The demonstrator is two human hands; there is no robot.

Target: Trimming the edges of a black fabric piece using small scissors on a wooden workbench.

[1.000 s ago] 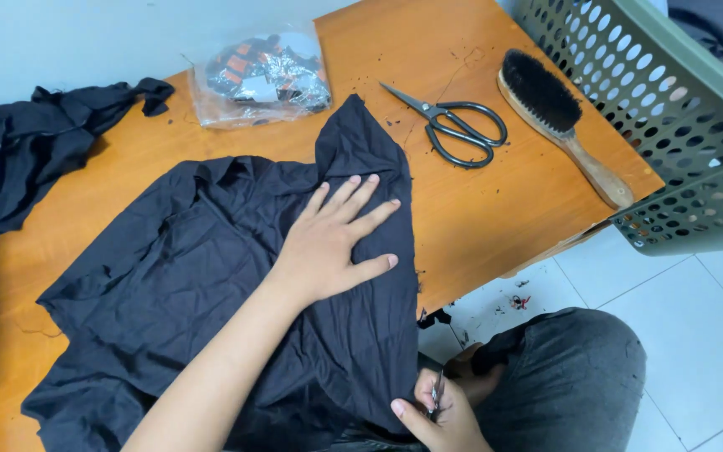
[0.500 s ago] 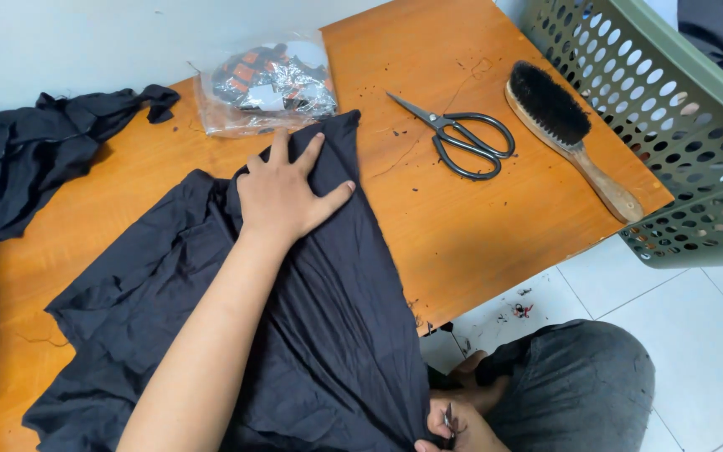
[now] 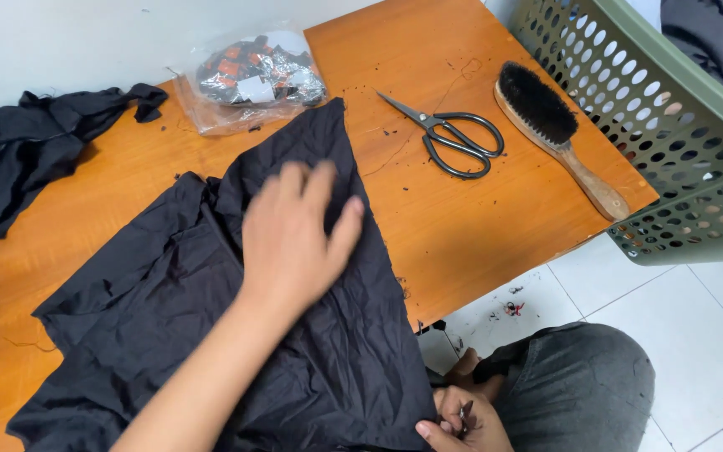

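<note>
I saw the black cloth (image 3: 169,318) spread across the table (image 3: 462,226), my left hand (image 3: 294,238) flat on it, fingers together. At five o'clock my right hand (image 3: 457,423) pinched the cloth's edge by my knee (image 3: 579,385). Scissors (image 3: 453,138) and brush (image 3: 558,134) lay at two o'clock, a basket (image 3: 671,125) beyond.

On the table (image 3: 495,226), scissors (image 3: 453,141) lie between garment (image 3: 169,318) and brush (image 3: 558,134); basket (image 3: 671,125) right.
</note>
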